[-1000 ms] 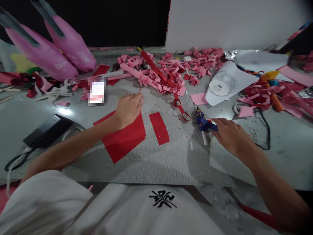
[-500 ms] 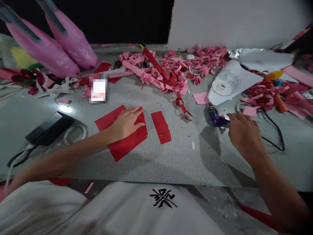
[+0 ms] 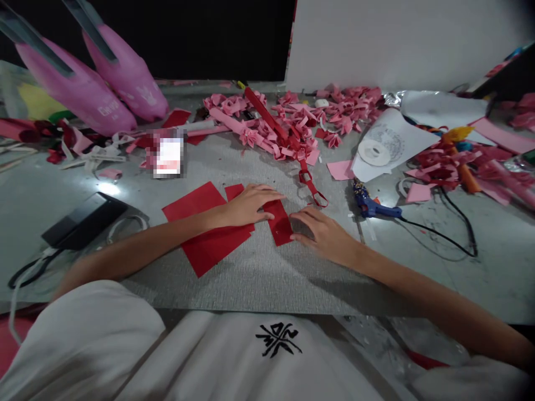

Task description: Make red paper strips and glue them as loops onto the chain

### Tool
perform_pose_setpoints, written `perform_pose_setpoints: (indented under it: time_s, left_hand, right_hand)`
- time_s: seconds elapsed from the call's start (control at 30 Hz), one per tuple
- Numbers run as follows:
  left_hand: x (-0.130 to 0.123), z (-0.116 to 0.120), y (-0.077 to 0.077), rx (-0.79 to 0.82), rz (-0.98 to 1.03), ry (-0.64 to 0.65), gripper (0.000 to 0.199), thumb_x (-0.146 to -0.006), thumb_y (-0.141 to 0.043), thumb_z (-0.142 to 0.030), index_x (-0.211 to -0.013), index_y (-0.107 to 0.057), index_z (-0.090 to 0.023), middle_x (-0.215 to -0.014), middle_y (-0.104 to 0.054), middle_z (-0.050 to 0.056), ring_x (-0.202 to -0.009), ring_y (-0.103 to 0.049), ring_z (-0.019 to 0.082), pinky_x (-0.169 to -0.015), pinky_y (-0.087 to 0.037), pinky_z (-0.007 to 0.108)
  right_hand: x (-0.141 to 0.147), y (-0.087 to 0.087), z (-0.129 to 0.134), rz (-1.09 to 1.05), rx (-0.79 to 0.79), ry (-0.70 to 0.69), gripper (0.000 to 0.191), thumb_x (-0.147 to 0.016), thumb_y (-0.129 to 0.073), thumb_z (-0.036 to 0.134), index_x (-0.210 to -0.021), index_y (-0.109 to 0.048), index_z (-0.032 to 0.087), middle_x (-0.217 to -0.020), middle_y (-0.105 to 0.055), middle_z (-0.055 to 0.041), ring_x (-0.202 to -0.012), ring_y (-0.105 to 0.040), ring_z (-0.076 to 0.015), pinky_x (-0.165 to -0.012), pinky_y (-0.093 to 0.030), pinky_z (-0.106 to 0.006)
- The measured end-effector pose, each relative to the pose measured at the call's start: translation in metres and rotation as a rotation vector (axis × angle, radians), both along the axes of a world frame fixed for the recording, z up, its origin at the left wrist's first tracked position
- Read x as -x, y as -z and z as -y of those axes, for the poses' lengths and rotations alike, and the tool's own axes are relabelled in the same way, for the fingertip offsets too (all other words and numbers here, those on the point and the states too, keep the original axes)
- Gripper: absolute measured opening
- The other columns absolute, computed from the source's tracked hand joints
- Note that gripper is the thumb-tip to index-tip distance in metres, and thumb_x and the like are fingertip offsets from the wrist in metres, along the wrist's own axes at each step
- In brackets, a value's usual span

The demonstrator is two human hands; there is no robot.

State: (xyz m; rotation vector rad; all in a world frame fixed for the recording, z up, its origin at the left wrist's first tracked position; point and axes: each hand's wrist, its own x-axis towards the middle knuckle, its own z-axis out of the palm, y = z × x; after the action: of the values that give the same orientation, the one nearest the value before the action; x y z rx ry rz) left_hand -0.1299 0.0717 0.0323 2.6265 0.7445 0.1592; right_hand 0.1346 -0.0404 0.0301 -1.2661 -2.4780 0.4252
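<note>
Between my two hands a small red paper strip point(image 3: 279, 229) lies flat on the table. My left hand point(image 3: 251, 205) is over its left side, fingers stretched out and thumb at the strip's edge; I cannot tell how firmly it touches. At the strip's right edge is my right hand point(image 3: 320, 229), thumb and fingers apart, holding nothing. A larger red paper sheet point(image 3: 204, 253) lies beneath my left wrist. Another red piece point(image 3: 233, 192) shows beside that sheet, partly hidden by my left hand. The blue glue gun point(image 3: 378, 209) rests on the table to the right.
Pink paper flowers and scraps point(image 3: 288, 120) are heaped along the back. A red paper chain point(image 3: 311, 186) hangs forward from the heap. Ahead right, a white tape roll point(image 3: 374, 152) sits on printed paper. A black device point(image 3: 83, 220) with cables is at left, before pink bottles point(image 3: 129, 75).
My right hand has let go of the glue gun and moved left to the red strip. My left hand has slid right from the large sheet towards the same strip.
</note>
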Motion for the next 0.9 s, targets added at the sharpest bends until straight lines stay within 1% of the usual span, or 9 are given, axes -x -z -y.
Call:
perform_pose_setpoints:
  time_s: [0.13,0.23,0.3,0.4,0.5,0.57,0.63,0.77,0.9]
  left_hand:
    - [-0.004,0.003,0.002,-0.082,-0.041,-0.033,0.048,-0.098,-0.067,-0.036,-0.145,-0.059,-0.024,-0.136,-0.064,0.012,-0.132,-0.055,0.031,-0.111,-0.04,0.047]
    - [-0.006,0.011,0.003,-0.092,-0.022,-0.08,0.03,-0.099,-0.065,-0.035,-0.127,-0.067,-0.022,-0.121,-0.065,0.011,-0.123,-0.057,0.03,-0.107,-0.043,0.047]
    - [-0.007,0.016,0.006,-0.059,0.063,-0.143,0.021,-0.099,-0.065,-0.034,-0.116,-0.066,-0.021,-0.119,-0.063,0.009,-0.12,-0.057,0.028,-0.105,-0.046,0.044]
    - [-0.01,0.023,0.012,0.007,0.211,-0.235,0.018,-0.098,-0.066,-0.033,-0.11,-0.059,-0.021,-0.116,-0.063,0.009,-0.113,-0.058,0.026,-0.1,-0.05,0.042]
    - [-0.012,0.027,0.017,0.045,0.298,-0.293,0.028,-0.097,-0.069,-0.037,-0.115,-0.055,-0.022,-0.114,-0.062,0.009,-0.109,-0.059,0.025,-0.099,-0.051,0.042]
    - [-0.012,0.029,0.018,0.053,0.347,-0.286,0.038,-0.096,-0.069,-0.041,-0.125,-0.054,-0.021,-0.118,-0.062,0.01,-0.112,-0.059,0.025,-0.102,-0.05,0.042]
    - [-0.011,0.029,0.016,0.038,0.363,-0.246,0.039,-0.098,-0.066,-0.043,-0.129,-0.057,-0.02,-0.12,-0.063,0.01,-0.116,-0.059,0.025,-0.106,-0.047,0.043]
    - [-0.011,0.026,0.013,0.037,0.292,-0.229,0.024,-0.098,-0.066,-0.038,-0.112,-0.068,-0.019,-0.115,-0.067,0.008,-0.115,-0.06,0.027,-0.108,-0.042,0.047]
    - [-0.012,0.02,0.017,0.064,0.264,-0.227,0.005,-0.095,-0.069,-0.023,-0.097,-0.069,-0.018,-0.099,-0.072,0.004,-0.1,-0.064,0.022,-0.102,-0.046,0.043]
  right_hand:
    - [0.006,0.01,-0.002,-0.04,0.015,0.055,0.044,-0.1,-0.063,0.042,-0.138,-0.055,0.021,-0.127,-0.06,-0.0152,-0.112,-0.065,-0.0303,-0.101,-0.057,-0.053]
    - [0.005,0.013,-0.002,-0.063,0.005,0.07,0.045,-0.1,-0.062,0.042,-0.14,-0.053,0.023,-0.13,-0.06,-0.0153,-0.117,-0.063,-0.0315,-0.102,-0.056,-0.053]
    - [0.004,0.015,-0.002,-0.103,-0.013,0.117,0.046,-0.1,-0.062,0.042,-0.14,-0.053,0.022,-0.129,-0.061,-0.0159,-0.117,-0.063,-0.0324,-0.099,-0.055,-0.052]
    - [0.003,0.018,-0.006,-0.187,0.012,0.197,0.032,-0.1,-0.061,0.04,-0.126,-0.06,0.02,-0.114,-0.068,-0.0128,-0.1,-0.067,-0.028,-0.089,-0.057,-0.046]
    - [0.0,0.017,-0.012,-0.278,0.098,0.249,0.012,-0.1,-0.059,0.031,-0.103,-0.066,0.022,-0.095,-0.071,-0.0056,-0.081,-0.066,-0.0208,-0.078,-0.054,-0.036]
    - [-0.003,0.016,-0.016,-0.296,0.131,0.242,0.011,-0.1,-0.057,0.026,-0.097,-0.066,0.021,-0.091,-0.072,-0.0038,-0.08,-0.066,-0.0192,-0.077,-0.052,-0.034]
    - [-0.007,0.014,-0.019,-0.268,0.128,0.198,0.013,-0.1,-0.055,0.022,-0.097,-0.068,0.02,-0.093,-0.072,-0.0047,-0.083,-0.066,-0.0194,-0.08,-0.051,-0.034]
    - [-0.016,0.011,-0.025,-0.181,0.089,0.116,0.016,-0.1,-0.052,0.017,-0.098,-0.068,0.019,-0.095,-0.07,-0.0067,-0.086,-0.067,-0.0207,-0.084,-0.051,-0.036]
    - [-0.022,0.014,-0.023,-0.108,-0.012,0.097,0.015,-0.101,-0.051,0.017,-0.102,-0.066,0.019,-0.098,-0.068,-0.0087,-0.09,-0.067,-0.0231,-0.087,-0.054,-0.039]
